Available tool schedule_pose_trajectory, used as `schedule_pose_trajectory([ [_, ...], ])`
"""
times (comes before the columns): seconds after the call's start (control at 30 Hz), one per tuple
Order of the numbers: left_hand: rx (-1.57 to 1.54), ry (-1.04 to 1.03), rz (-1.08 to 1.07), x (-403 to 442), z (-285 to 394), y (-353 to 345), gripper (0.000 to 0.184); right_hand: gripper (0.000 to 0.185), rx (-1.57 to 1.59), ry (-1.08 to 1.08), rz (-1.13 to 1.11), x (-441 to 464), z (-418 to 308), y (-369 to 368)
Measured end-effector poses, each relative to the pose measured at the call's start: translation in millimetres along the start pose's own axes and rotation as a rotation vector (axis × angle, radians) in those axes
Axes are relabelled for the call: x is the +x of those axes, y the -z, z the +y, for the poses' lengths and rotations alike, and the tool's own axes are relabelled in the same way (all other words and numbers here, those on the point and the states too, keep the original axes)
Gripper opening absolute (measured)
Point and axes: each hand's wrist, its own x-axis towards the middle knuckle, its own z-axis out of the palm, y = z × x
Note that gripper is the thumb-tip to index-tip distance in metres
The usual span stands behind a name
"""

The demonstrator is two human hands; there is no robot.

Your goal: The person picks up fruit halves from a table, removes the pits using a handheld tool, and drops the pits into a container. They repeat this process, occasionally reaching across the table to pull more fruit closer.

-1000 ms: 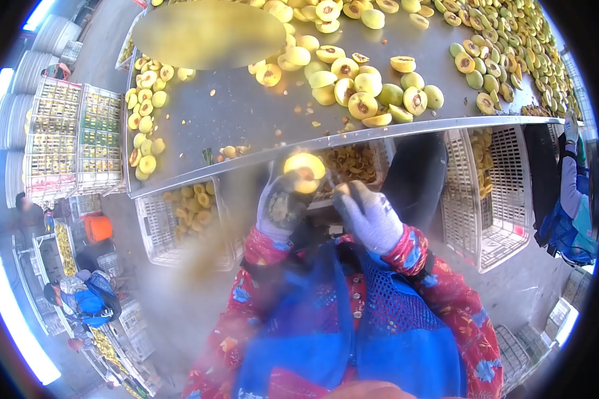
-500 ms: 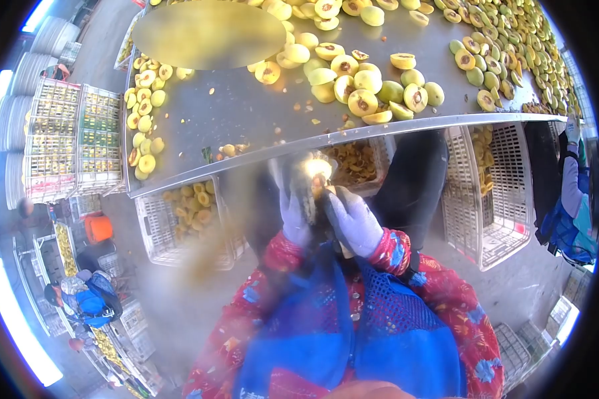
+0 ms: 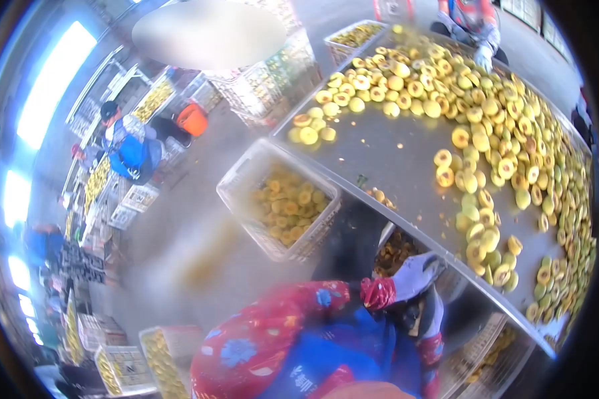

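Note:
My left hand point(image 3: 414, 275), in a pale lavender glove with dark fingers, is at the near edge of the metal table point(image 3: 406, 174). Its fingers are curled, and what lies inside them is hidden. Just below it is my right hand point(image 3: 433, 312), gloved alike and closed; a beige piece shows beside it, too unclear to name. Both hands are above my lap. Beneath the table edge, near my left hand, a container holds brown scraps point(image 3: 394, 255). Halved yellow fruit point(image 3: 489, 249), peach-like with brown centres, lies on the table beyond the hands.
A white crate point(image 3: 229, 183) of fruit halves stands left of my legs; another crate point(image 3: 512, 372) is at the lower right. A co-worker's gloved hand point(image 3: 484, 58) touches the far pile. Another person point(image 3: 130, 146) sits at the left near an orange bucket point(image 3: 192, 120).
The view has swung left, so the table and my hands now appear further right. A bright fruit piece seen at my left hand before no longer shows.

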Motion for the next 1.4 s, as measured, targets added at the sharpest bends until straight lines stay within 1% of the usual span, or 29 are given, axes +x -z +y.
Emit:
schedule_pose_trajectory([
  [0.03,-0.036,0.008,-0.046,-1,5,1,0.029,0.025,0.228,-0.147,-0.033,-4,10,4],
  [0.07,0.028,0.005,-0.045,3,-5,-1,0.031,0.025,0.452,-0.301,-0.033,-7,21,7],
  [0.1,0.002,0.016,-0.085,5,-5,2,0.031,0.029,0.573,-0.390,-0.055,-7,26,10],
  [0.17,-0.049,0.037,-0.171,10,-5,7,0.032,0.037,0.997,-0.515,-0.207,-5,30,16],
  [0.2,-0.135,0.078,-0.198,13,-17,4,0.036,0.040,1.302,-0.545,-0.344,-3,10,15],
  [0.23,-0.176,-0.003,-0.213,15,-26,3,0.036,0.043,1.605,-0.570,-0.486,-3,-11,12],
  [0.27,-0.217,-0.082,-0.228,17,-33,2,0.037,0.048,1.559,-0.697,-0.212,-8,-28,8],
  [0.37,-0.219,-0.251,-0.249,5,-16,9,0.039,0.047,1.828,-0.600,-0.333,-15,0,9],
  [0.43,-0.148,-0.377,-0.102,1,-14,6,0.034,0.050,1.830,-0.548,-0.351,-13,6,8],
  [0.47,-0.100,-0.453,0.038,4,-22,0,0.030,0.052,1.831,-0.513,-0.346,-11,7,7],
  [0.5,-0.120,-0.419,0.053,3,-24,-3,0.028,0.053,1.819,-0.629,0.018,-10,-1,-1],
  [0.53,-0.198,-0.317,0.038,3,-30,1,0.026,0.053,1.848,-0.408,-0.469,-1,-6,-4],
  [0.6,-0.347,-0.115,0.012,0,-34,13,0.024,0.053,1.875,-0.261,-0.574,6,-23,-4],
  [0.63,-0.340,-0.093,0.037,-1,-33,23,0.024,0.052,1.861,-0.214,-0.549,7,-32,-4],
  [0.7,0.199,-0.438,0.335,-6,6,63,0.019,0.038,1.775,-0.400,-0.334,5,-40,5],
  [0.77,0.736,-0.264,0.475,2,2,127,0.032,0.031,1.515,-0.630,-0.106,6,-43,17],
  [0.8,0.993,-0.164,0.522,5,0,158,0.039,0.033,1.565,-0.684,-0.145,4,-30,22],
  [0.83,1.302,-0.289,0.605,9,3,177,0.043,0.035,1.619,-0.745,-0.192,-1,-11,20],
  [0.87,1.350,-0.234,0.568,12,11,189,0.047,0.034,1.781,-0.640,-0.456,-5,12,20],
  [0.93,1.138,-0.193,0.458,46,47,167,0.051,0.034,1.561,-0.759,-0.272,-2,14,21],
  [1.0,1.100,-0.203,0.313,105,67,136,0.054,0.035,1.454,-0.748,-0.244,3,5,22],
  [1.03,1.185,-0.253,0.293,142,59,124,0.054,0.036,1.400,-0.744,-0.232,5,0,23],
  [1.1,1.233,-0.165,0.099,214,54,94,0.056,0.037,1.289,-0.652,-0.248,2,7,27],
  [1.13,1.293,-0.094,0.085,240,49,76,0.057,0.033,1.145,-0.693,-0.142,4,-10,28],
  [1.2,1.376,-0.042,-0.037,272,25,58,0.065,0.028,0.857,-0.764,0.064,8,-57,28],
  [1.23,1.172,-0.036,-0.021,280,5,55,0.068,0.031,0.775,-0.701,0.054,6,-48,31],
  [1.3,0.864,-0.215,-0.126,270,-4,57,0.067,0.037,0.614,-0.581,0.032,-1,-29,37],
  [1.33,0.763,-0.168,-0.135,263,-9,60,0.065,0.034,0.684,-0.642,0.030,-4,-24,38],
  [1.4,0.556,-0.077,-0.137,240,-10,64,0.061,0.032,0.652,-0.614,0.088,3,-36,35],
])
